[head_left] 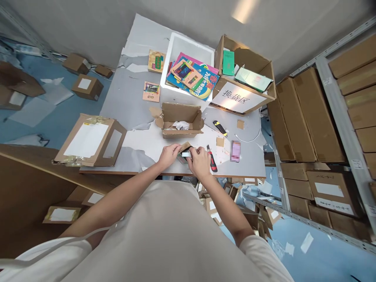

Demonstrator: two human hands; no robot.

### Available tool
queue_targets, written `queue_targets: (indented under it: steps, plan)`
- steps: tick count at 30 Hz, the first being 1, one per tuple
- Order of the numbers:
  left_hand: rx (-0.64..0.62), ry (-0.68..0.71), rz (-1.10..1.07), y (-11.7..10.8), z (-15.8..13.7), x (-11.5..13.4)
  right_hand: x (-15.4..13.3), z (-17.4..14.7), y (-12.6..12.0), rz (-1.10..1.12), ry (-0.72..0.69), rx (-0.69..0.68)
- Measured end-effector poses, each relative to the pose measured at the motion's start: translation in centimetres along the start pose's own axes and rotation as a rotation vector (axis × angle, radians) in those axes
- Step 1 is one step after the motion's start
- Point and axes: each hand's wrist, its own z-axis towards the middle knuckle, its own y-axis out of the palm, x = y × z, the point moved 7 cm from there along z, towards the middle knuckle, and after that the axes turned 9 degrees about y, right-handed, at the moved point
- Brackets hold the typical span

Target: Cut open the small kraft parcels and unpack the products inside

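Note:
At the table's front edge, both of my hands meet over a small dark item with a tan flap and a pale strip [186,154]; its kind I cannot make out. The fingertips of my left hand [169,156] pinch its left side. My right hand [201,162] is closed on its right side, and its fingers hide part of it. Just right of that hand lies a red and black utility knife [212,159]. Beyond my hands stands an open cardboard box [182,134] with crumpled white paper [181,125] inside.
A white foam box [188,93] holds colourful books. Beside it stands a cardboard box with a handwritten sign [237,98]. A yellow and black cutter [220,128], a pink-purple packet [235,151] and a white cable [253,140] lie right. A taped carton [88,141] is left; shelving [326,86] flanks the right.

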Motion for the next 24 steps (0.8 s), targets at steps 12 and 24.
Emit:
queue_targets:
  steps: [12,24]
  plan:
    - [0.003,-0.03,-0.063,0.3,-0.5,-0.5,0.4,1.4,1.4,0.004,0.141,-0.203]
    - [0.004,-0.027,-0.075,0.2,-0.1,-0.6,-3.0,0.9,1.8,0.01,-0.531,-0.205]
